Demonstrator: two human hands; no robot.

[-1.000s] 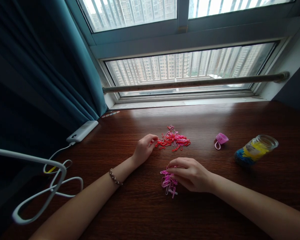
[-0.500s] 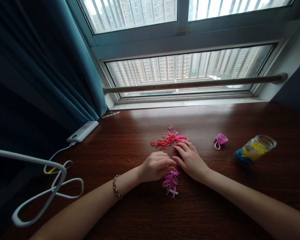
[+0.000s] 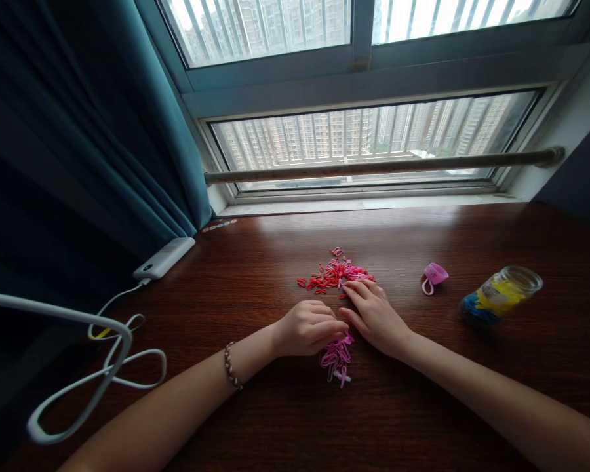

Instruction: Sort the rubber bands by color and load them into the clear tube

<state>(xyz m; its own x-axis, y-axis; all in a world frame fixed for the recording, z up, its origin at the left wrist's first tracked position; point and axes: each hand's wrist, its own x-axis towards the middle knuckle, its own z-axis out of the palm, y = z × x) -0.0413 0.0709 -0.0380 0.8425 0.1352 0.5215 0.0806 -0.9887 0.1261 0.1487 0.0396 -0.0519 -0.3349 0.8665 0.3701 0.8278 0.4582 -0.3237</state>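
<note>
The mixed heap of small red and pink plastic pieces (image 3: 335,270) lies on the dark wooden tabletop (image 3: 246,255), and a smaller pink heap (image 3: 336,359) sits nearer the person. Picking pieces out of the mixed heap and gathering pink ones closer in looks to be the step in hand. The next move, I'd judge, calls for a light fingertip pinch, since the pieces are tiny and crowded together.

The right hand (image 3: 376,312) reaches to the mixed heap's near right edge, fingers loosely spread, fingertips at the pieces. The left hand (image 3: 309,329) is over the far end of the pink heap, its fingers drawn together and bent down; whether they pinch anything I can't tell from here. The two hands nearly meet between the heaps.

Off to the right are a pink cup (image 3: 437,273) and a glass jar (image 3: 501,296) with yellow and blue contents.
</note>
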